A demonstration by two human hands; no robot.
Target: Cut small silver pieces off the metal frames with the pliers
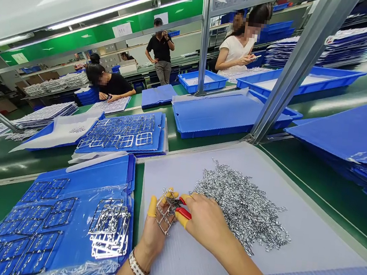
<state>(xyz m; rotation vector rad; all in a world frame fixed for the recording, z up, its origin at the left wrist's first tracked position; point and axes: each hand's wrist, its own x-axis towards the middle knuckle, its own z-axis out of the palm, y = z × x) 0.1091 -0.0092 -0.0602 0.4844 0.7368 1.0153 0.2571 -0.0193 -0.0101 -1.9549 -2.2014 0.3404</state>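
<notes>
Clasping metal frame point(166, 210) in L grip point(152, 235), red pliers point(183, 212) in R grip point(200, 219) (sheet point(317, 241) roomy)

Blue trays point(225, 116) along my green workbench point(326, 189)

Beyond, I see stacked metal frames point(45, 115), a seated person in black point(116, 85) bent over a sheet, a standing person in a black shirt point(160, 49), and another in a white top point(236, 53) holding a phone point(254, 56).

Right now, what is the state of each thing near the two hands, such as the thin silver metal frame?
Left hand: holding the silver metal frame.
Yellow finger cot: on the left thumb.
Right hand: gripping red-handled pliers, tips at the frame.
Small silver metal pieces: loose heap on a white plastic sheet.
Stacked silver metal frames: piled on a blue plastic tray.
</notes>
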